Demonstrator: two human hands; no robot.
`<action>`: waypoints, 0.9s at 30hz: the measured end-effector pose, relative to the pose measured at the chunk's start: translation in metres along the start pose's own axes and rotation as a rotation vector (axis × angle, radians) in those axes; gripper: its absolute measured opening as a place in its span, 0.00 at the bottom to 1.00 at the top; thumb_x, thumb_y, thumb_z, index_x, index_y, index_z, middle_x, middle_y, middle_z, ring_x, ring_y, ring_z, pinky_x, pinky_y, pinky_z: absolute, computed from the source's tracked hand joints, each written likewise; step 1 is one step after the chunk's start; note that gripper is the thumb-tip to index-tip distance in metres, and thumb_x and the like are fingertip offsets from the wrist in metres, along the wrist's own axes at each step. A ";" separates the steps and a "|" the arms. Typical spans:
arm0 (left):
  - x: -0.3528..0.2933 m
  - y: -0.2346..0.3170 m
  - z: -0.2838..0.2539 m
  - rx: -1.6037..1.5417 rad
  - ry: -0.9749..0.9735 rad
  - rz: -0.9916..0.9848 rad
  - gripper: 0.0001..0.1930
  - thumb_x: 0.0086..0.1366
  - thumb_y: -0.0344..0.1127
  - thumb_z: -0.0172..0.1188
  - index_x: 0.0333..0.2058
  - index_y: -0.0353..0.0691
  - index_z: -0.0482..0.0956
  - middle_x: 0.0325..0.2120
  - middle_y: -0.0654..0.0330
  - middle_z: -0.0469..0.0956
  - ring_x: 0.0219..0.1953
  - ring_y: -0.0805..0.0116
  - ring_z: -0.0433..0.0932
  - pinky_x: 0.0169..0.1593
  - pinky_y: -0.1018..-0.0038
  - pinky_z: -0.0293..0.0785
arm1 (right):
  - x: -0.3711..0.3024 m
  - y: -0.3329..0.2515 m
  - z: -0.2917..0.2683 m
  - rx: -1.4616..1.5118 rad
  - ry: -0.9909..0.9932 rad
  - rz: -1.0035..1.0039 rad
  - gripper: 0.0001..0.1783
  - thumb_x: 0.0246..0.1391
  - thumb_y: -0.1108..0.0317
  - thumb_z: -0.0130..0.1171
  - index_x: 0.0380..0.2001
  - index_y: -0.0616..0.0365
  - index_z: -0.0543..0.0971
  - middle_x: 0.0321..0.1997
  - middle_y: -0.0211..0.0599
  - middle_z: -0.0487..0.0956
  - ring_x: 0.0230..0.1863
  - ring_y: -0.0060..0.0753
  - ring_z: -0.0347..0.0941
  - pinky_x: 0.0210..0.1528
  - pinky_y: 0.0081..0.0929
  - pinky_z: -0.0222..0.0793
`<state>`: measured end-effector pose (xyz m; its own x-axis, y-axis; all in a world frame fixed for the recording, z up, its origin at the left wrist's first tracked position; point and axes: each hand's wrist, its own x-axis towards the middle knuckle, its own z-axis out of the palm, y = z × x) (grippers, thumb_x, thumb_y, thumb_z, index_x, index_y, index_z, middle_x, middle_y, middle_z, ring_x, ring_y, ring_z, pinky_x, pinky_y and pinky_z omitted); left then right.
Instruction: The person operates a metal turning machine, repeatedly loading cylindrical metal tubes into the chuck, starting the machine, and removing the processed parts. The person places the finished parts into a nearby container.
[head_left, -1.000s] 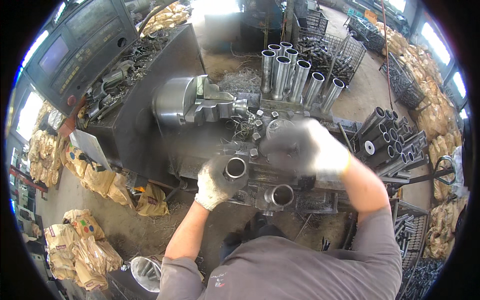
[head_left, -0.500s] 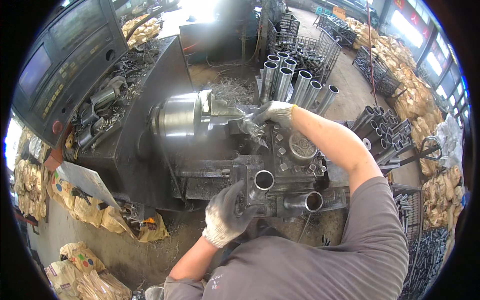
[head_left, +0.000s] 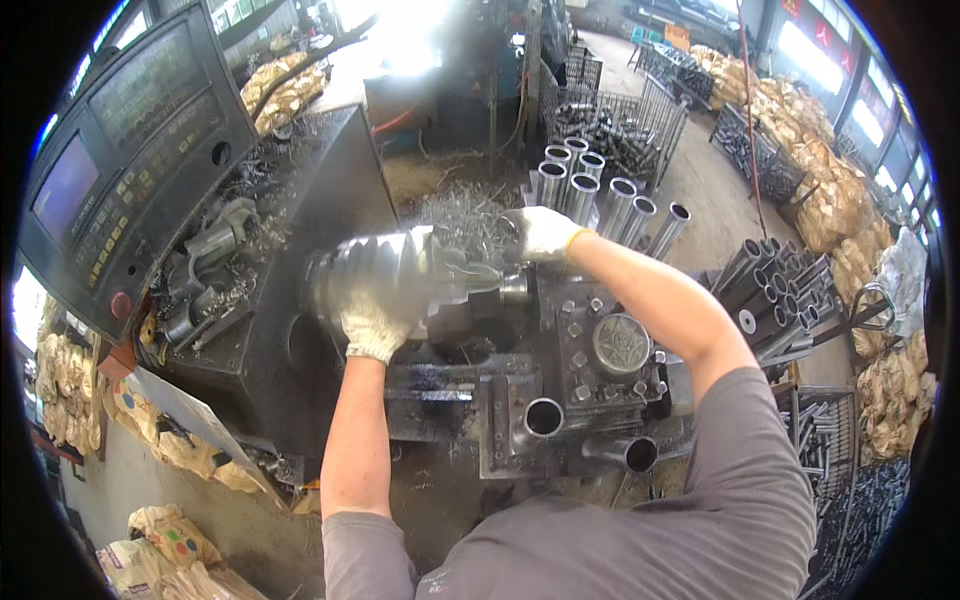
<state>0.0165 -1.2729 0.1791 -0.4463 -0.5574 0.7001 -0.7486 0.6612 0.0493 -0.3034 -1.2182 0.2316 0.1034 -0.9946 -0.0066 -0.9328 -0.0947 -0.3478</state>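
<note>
Dark metal forms the machine housing (head_left: 345,165), the largest element, with a control panel (head_left: 125,165) beyond it at ten o'clock. At one o'clock stands a wire basket (head_left: 665,125) of metal parts; nearer, toward two, are upright steel tubes (head_left: 583,206).

The lathe chuck (head_left: 372,262), a thick steel cylinder, lies between nine and ten o'clock, its jaws facing three. It is judged heavy and rigid, not fragile, and probably slippery if oiled; its broad outer rim offers the best hold for a flat palm, clear of the jaw edges. Toward four o'clock sits the tool post with its round cap (head_left: 621,343).

The gloved left hand (head_left: 382,312) lies against the chuck's near side—its fingers blur into the metal, so whether they are apart or together cannot be told. The gloved right hand (head_left: 540,236), toward one o'clock, is just beside the swarf (head_left: 465,215); its fingers are likewise indistinct. The curls appear light and springy but sharp—best taken in a gloved pinch.

Smallest is the bright workpiece end (head_left: 514,287), at the chuck's three-o'clock side: presumably stiff, smooth and best gripped around its circumference.
</note>
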 end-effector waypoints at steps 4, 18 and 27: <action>-0.010 0.001 0.006 -0.014 0.030 0.018 0.29 0.58 0.43 0.68 0.58 0.39 0.81 0.62 0.46 0.79 0.69 0.41 0.72 0.77 0.44 0.59 | 0.058 0.028 0.031 0.390 0.848 0.228 0.29 0.57 0.56 0.68 0.56 0.65 0.82 0.42 0.60 0.88 0.43 0.62 0.87 0.52 0.45 0.85; 0.005 0.016 -0.001 -0.023 -0.024 0.024 0.32 0.59 0.42 0.67 0.63 0.41 0.78 0.65 0.46 0.77 0.71 0.39 0.69 0.78 0.43 0.57 | 0.028 0.028 0.056 -0.293 -0.676 -0.073 0.38 0.49 0.40 0.77 0.54 0.61 0.87 0.52 0.45 0.89 0.43 0.42 0.88 0.44 0.40 0.84; 0.002 0.014 -0.006 -0.024 -0.027 0.030 0.32 0.57 0.43 0.67 0.62 0.40 0.78 0.64 0.45 0.77 0.71 0.39 0.70 0.78 0.43 0.57 | 0.038 0.045 0.063 -0.015 -0.777 -0.086 0.32 0.52 0.42 0.79 0.46 0.60 0.89 0.44 0.41 0.89 0.34 0.34 0.81 0.37 0.38 0.80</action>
<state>0.0079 -1.2619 0.1857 -0.4816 -0.5503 0.6821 -0.7228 0.6895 0.0459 -0.3194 -1.2578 0.1567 0.3824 -0.6697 -0.6367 -0.9145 -0.1759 -0.3642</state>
